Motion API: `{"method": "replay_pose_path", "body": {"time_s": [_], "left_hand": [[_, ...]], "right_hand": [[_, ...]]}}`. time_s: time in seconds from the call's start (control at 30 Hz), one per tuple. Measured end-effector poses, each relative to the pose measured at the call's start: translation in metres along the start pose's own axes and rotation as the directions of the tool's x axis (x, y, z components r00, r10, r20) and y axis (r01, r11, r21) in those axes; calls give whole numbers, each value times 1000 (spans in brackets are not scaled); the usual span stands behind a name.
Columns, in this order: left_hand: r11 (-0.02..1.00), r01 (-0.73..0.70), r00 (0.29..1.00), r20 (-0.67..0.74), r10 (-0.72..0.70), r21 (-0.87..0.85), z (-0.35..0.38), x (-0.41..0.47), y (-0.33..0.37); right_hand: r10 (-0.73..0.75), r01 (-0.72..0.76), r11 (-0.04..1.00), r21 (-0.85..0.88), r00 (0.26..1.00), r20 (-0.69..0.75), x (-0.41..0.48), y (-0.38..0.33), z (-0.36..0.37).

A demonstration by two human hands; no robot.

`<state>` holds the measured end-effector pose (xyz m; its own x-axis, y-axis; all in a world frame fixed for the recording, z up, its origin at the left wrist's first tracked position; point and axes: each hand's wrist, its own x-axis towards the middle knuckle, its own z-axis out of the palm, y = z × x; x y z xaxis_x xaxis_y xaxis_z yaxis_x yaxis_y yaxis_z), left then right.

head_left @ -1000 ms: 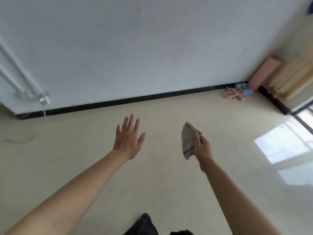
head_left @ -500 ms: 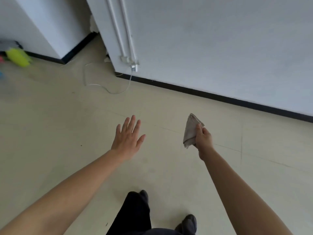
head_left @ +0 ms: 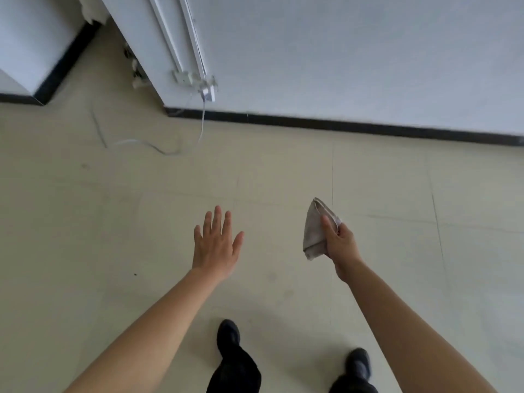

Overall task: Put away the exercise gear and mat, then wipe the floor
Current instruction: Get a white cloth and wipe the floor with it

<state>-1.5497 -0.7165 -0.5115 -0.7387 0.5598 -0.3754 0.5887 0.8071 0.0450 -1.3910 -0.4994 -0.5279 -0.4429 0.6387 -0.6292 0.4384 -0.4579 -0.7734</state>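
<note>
We stand on a pale tiled floor (head_left: 283, 171) with thin dark joints and a few faint scuffs. It meets a white wall (head_left: 354, 52) along a black skirting (head_left: 340, 124). At the upper left the wall turns a corner, and a second stretch of wall with the same black skirting stands further left. Two white pipes (head_left: 181, 32) run down the wall near the corner to a small white box (head_left: 208, 90). From the box a thin cable (head_left: 158, 147) drops to the floor and trails off to the left in a loose curve. Our two black shoes, the left (head_left: 228, 334) and the right (head_left: 357, 361), show at the bottom edge, the left one set ahead. Both bare forearms reach out over the floor. The left hand (head_left: 215, 246) is held flat, palm down, with its fingers straight and slightly spread, and it holds nothing. The folded grey cloth (head_left: 313, 231) is in the air above the floor, well apart from the left hand. The right hand (head_left: 340, 245) grips it with its thumb laid on the near face, and the folded point of the cloth sticks up beyond the hand toward the wall.
</note>
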Motion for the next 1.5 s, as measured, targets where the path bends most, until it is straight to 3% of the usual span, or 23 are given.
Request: {"method": "replay_pose_path", "body": {"time_s": [0.23, 0.5, 0.67, 0.77, 0.83, 0.9, 0.93, 1.0, 1.07, 1.17, 1.23, 1.37, 1.5], "left_hand": [[1000, 14, 993, 120, -11, -21, 188, 87, -32], [999, 7, 951, 308, -21, 48, 445, 161, -36], [998, 18, 954, 296, -36, 63, 545, 209, -49], [998, 42, 969, 242, -53, 52, 585, 241, -60], [997, 62, 973, 221, -70, 45, 609, 261, -68], [996, 70, 981, 176, -79, 55, 629, 281, -78], [996, 73, 987, 138, -81, 59, 638, 289, -83], [995, 87, 995, 50, -89, 41, 653, 307, -94], [996, 91, 996, -19, -91, 17, 662, 323, -106], [996, 91, 993, -75, -92, -10, 664, 345, -123], [993, 117, 992, -41, -117, 0, 658, 359, -135], [980, 180, 983, 36, -178, -80, 655, 385, -147], [981, 178, 980, -70, -184, -76, 675, 389, -147]], "right_hand": [[167, -167, 983, -81, 986, -11, 110, 162, 58], [193, -195, 947, -256, 981, -32, 270, 358, 81], [113, -93, 922, -376, 993, 33, 346, 427, 110], [-95, 104, 881, -462, 995, 43, 377, 451, 135], [-368, 347, 755, -556, 927, 78, 402, 468, 151], [-583, 549, 515, -658, 787, 201, 427, 492, 165], [-619, 627, 372, -685, 717, 321, 442, 512, 170], [-540, 728, 83, -681, 607, 583, 465, 558, 179], [-425, 722, -66, -689, 604, 674, 477, 588, 186], [-462, 699, -99, -708, 598, 655, 482, 593, 189], [-454, 699, -122, -705, 592, 666, 484, 584, 190], [-393, 660, -84, -746, 666, 634, 495, 559, 199], [-438, 668, -59, -742, 650, 621, 529, 528, 229]]}}
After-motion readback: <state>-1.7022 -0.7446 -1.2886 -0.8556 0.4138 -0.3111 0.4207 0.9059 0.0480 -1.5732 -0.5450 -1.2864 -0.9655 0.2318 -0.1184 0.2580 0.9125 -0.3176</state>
